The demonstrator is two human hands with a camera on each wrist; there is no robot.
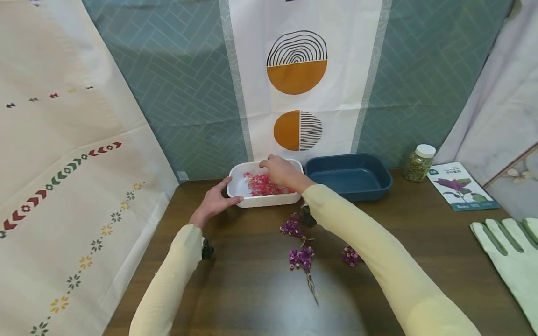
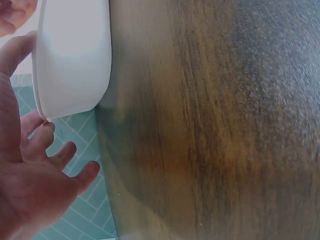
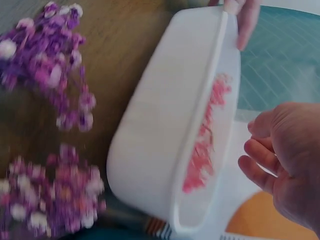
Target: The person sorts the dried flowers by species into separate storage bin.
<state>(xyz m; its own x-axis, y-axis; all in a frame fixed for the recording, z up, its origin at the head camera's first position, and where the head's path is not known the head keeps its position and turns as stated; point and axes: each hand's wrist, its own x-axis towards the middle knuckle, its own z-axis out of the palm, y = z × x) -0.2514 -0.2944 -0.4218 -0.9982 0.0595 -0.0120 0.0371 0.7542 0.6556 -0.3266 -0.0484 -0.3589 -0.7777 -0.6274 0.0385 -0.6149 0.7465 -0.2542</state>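
A white tray (image 1: 273, 200) stands at the back of the table with pink-red dried flowers (image 1: 269, 185) inside. My left hand (image 1: 213, 201) holds its left end, the thumb at the near rim and fingers at the far side; in the left wrist view the other fingers spread loosely. Over the tray is my right hand (image 1: 282, 171), fingers loosely bent. Nothing shows between those fingers in the right wrist view, where the hand (image 3: 295, 160) is apart from the flowers. Bunches of purple dried flowers (image 1: 301, 257) lie on the table in front of the tray.
A dark blue tray (image 1: 349, 193) stands right of the white one. Farther right are a lidded glass jar (image 1: 418, 164) of greenish pieces, a flower-printed packet (image 1: 462, 186) and pale green-and-white gloves (image 1: 510, 261). A patterned cloth (image 1: 197, 93) hangs behind the table (image 1: 244, 280).
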